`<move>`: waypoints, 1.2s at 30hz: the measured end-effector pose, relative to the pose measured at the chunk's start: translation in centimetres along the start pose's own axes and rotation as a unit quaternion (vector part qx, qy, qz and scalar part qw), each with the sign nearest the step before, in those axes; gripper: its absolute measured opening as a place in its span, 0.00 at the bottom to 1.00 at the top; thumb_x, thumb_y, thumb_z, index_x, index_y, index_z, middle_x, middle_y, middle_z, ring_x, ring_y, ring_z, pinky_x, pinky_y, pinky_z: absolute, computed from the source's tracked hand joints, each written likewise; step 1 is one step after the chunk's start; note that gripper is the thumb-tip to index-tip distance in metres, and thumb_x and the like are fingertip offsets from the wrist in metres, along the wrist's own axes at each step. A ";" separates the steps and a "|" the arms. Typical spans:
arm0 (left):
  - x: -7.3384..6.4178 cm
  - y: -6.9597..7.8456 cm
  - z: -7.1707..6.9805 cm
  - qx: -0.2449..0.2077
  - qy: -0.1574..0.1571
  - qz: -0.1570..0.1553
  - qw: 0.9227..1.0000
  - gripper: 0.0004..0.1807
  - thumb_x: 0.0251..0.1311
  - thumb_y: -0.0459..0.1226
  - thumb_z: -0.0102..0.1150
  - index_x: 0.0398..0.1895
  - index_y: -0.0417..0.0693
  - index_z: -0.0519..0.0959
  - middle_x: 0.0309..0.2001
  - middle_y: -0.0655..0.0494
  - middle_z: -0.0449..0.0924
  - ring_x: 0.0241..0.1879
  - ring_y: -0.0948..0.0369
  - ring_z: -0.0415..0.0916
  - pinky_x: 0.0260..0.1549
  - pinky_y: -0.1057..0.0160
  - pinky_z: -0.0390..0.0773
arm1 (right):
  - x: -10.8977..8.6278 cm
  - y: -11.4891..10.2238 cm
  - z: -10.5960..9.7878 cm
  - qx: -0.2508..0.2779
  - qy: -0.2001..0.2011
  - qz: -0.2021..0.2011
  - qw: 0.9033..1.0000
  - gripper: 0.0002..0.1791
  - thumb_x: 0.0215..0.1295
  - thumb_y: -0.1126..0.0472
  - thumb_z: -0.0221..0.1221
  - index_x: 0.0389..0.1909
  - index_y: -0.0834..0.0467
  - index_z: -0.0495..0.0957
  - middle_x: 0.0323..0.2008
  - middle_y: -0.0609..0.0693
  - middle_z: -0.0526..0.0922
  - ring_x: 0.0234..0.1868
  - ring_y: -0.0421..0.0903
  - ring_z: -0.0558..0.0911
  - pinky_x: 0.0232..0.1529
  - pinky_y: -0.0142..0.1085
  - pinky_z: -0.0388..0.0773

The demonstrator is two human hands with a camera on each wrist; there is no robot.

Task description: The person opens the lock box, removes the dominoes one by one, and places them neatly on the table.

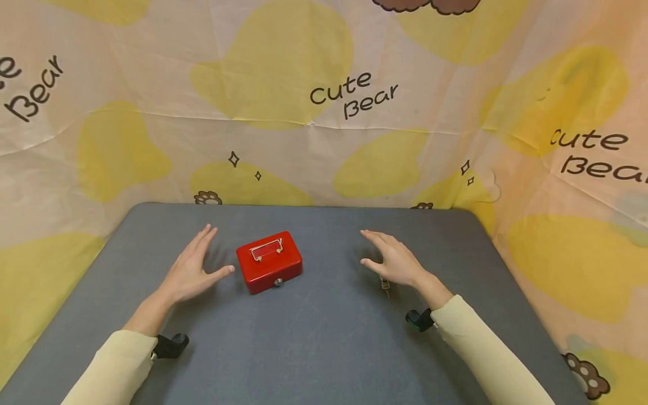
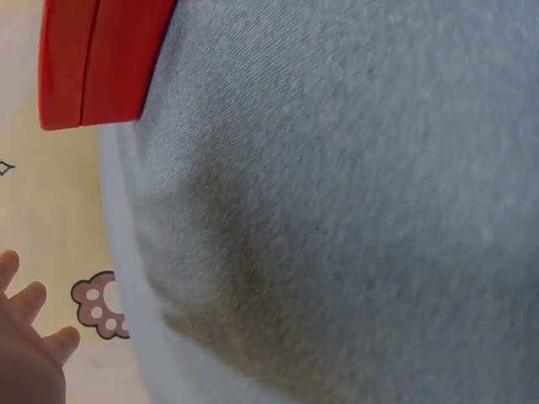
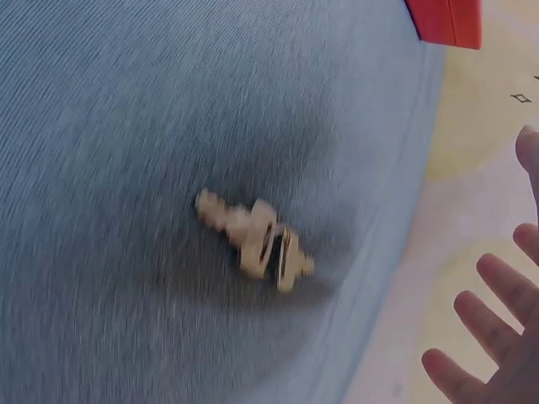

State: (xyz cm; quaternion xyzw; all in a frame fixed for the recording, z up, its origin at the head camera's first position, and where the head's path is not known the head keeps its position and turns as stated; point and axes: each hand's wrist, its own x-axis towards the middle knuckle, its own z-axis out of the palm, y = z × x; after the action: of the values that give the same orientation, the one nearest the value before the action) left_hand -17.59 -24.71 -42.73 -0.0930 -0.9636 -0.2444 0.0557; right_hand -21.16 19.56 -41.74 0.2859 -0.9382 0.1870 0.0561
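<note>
A red cash box (image 1: 268, 263) with a folding wire handle on its lid and a round lock in front rests on the table, slightly turned. To its left, my left hand (image 1: 191, 275) is held above the tabletop with straight, spread fingers; the thumb points toward the box without plainly touching it. My right hand (image 1: 397, 261) hovers at the right, its fingers extended and nothing in them. Under that hand lies a small set of keys (image 3: 263, 240), brass-coloured and blurred in the right wrist view, partly hidden by the hand in the head view.
The grey cloth-covered table (image 1: 324, 349) reaches back to a fabric backdrop (image 1: 283, 152) with yellow patches and lettering, which also hangs along both sides. A dark wrist-camera mount (image 1: 172, 346) sits below the left wrist, another mount (image 1: 420, 320) below the right.
</note>
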 end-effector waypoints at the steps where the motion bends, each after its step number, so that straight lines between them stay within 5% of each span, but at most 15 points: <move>1: 0.0 0.0 0.2 -0.007 -0.001 -0.005 1.000 0.53 0.41 0.61 0.56 0.67 0.56 0.41 0.68 0.52 0.38 0.64 0.46 0.42 0.50 0.35 0.50 | 0.1 -0.1 0.2 0.006 -0.001 -0.002 1.000 0.35 0.55 0.43 0.53 0.63 0.47 0.55 0.60 0.45 0.62 0.59 0.47 0.64 0.53 0.49 0.62; 13: -0.6 0.1 1.8 -0.084 -0.010 -0.004 0.996 0.51 0.44 0.57 0.58 0.67 0.57 0.40 0.68 0.50 0.39 0.62 0.45 0.48 0.49 0.37 0.56 | 1.3 -2.0 3.1 0.103 -0.014 0.002 0.995 0.35 0.55 0.46 0.55 0.63 0.45 0.54 0.59 0.44 0.63 0.59 0.44 0.64 0.54 0.44 0.63; 36: -0.3 1.1 4.0 -0.130 -0.054 -0.050 0.989 0.57 0.37 0.61 0.60 0.67 0.53 0.42 0.65 0.44 0.49 0.61 0.46 0.50 0.49 0.38 0.58 | 3.9 -5.9 7.5 0.173 -0.022 -0.012 0.985 0.35 0.54 0.48 0.56 0.63 0.53 0.57 0.59 0.45 0.65 0.54 0.44 0.71 0.52 0.38 0.66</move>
State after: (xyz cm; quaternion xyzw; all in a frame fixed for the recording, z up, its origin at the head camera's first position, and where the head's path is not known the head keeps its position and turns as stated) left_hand -17.30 -21.86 -45.70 -0.0638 -0.9287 -0.3646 -0.0216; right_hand -21.08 10.09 -45.97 0.3064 -0.8892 0.3394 -0.0122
